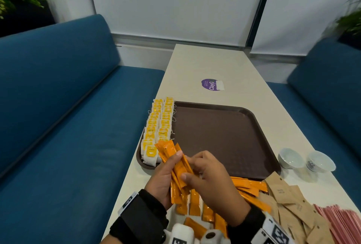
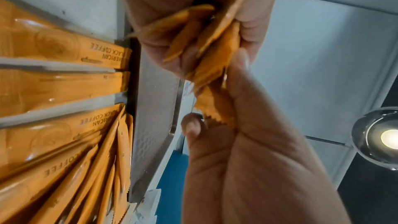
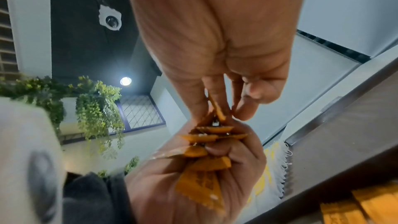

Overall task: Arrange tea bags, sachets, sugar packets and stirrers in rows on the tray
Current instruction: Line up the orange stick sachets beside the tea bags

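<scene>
Loose orange sachets (image 1: 195,206) lie scattered on the surface (image 1: 205,63) at the near edge, some under the wrists. Just above them, left hand (image 1: 162,179) grips a fanned bundle of orange sachets (image 1: 172,157), fingers curled round its lower half. Right hand (image 1: 211,177) meets it, thumb and fingers pinching one sachet in the bundle.

Right of the pile: brown sugar packets (image 1: 289,204), then pink stirrers (image 1: 340,224) at the corner.

Beyond the hands, brown tray (image 1: 224,136) is mostly bare; two rows of tea bags (image 1: 158,126) run along its left edge.

Risks, as judged: the bundle is splayed, not squared, so pulling one sachet could drag neighbours out onto the surface. Setting the first sachet close to the tea bags could catch their strings and skew that row. Two white cups (image 1: 304,160) stand clear, to the right.
</scene>
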Tool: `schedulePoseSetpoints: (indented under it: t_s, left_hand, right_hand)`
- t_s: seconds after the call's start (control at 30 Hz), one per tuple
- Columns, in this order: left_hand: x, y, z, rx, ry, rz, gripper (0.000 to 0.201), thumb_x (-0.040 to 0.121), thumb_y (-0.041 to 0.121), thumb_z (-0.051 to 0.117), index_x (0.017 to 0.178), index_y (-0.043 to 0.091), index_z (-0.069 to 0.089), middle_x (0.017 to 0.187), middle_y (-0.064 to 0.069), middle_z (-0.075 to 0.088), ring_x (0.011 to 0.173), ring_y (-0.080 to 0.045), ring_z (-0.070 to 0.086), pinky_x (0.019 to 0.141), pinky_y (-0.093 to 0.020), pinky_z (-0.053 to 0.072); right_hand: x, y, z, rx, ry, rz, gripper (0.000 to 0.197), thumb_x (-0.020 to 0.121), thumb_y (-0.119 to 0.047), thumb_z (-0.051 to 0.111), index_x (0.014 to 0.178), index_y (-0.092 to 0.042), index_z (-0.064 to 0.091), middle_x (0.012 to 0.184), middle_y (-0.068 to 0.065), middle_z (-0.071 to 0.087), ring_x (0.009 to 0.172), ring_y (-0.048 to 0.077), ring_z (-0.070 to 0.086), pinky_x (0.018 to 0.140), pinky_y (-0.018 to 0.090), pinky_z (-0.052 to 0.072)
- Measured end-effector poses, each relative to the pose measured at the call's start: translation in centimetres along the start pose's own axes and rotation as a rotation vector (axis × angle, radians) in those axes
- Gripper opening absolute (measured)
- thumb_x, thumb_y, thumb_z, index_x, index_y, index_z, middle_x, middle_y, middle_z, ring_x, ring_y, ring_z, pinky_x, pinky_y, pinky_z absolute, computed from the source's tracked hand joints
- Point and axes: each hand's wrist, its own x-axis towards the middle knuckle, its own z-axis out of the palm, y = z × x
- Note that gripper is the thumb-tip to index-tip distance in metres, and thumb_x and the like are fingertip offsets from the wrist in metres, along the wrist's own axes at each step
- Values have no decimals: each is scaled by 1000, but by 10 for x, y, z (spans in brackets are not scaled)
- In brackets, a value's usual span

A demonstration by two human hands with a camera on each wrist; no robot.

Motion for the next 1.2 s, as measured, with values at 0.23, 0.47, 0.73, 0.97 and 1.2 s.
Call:
schedulePoseSetpoints:
  t_s: [0.23, 0.47, 0.73, 0.97, 1.2]
  left_hand:
    - [0, -6, -7, 101, -20, 66, 36, 68, 17, 65, 100, 2, 57, 82, -21, 64, 73, -34, 66, 64, -42, 56]
    - [2, -8, -10, 164, 87, 118, 8, 87, 8, 56, 95, 7, 57, 73, -14, 64, 66, -27, 65, 62, -38, 53]
    - [8, 5, -6, 151, 195, 169, 26, 85, 11, 62, 111, 10, 59, 93, -18, 67, 84, -33, 66, 75, -45, 56]
    - [17, 23, -9, 9, 188, 140, 12, 86, 13, 61, 98, 13, 62, 72, -7, 66, 61, -18, 65, 54, -30, 55]
    - [24, 30, -15, -36, 186, 77, 20, 85, 14, 61, 103, 7, 61, 69, -8, 68, 55, -17, 67, 48, -27, 56]
  right_hand:
    - [-17, 5, 4, 398, 53, 161, 27, 94, -18, 54, 89, -44, 56, 80, -14, 65, 69, 4, 63, 55, 11, 48]
    - [-17, 12, -8, 615, 87, 318, 29, 86, -1, 62, 99, -27, 59, 82, 2, 66, 57, 8, 63, 46, 17, 44]
    - [-12, 25, -19, 632, 177, 296, 19, 82, -2, 67, 95, -16, 67, 77, 8, 67, 51, 6, 59, 46, 17, 45]
    - [26, 28, -61, 538, 244, 208, 18, 84, -3, 64, 98, -14, 66, 75, 2, 64, 52, -2, 57, 44, 12, 43]
    - [146, 47, -101, 495, 404, 255, 12, 84, 2, 65, 86, -10, 64, 74, 5, 61, 55, 8, 55, 37, 10, 37]
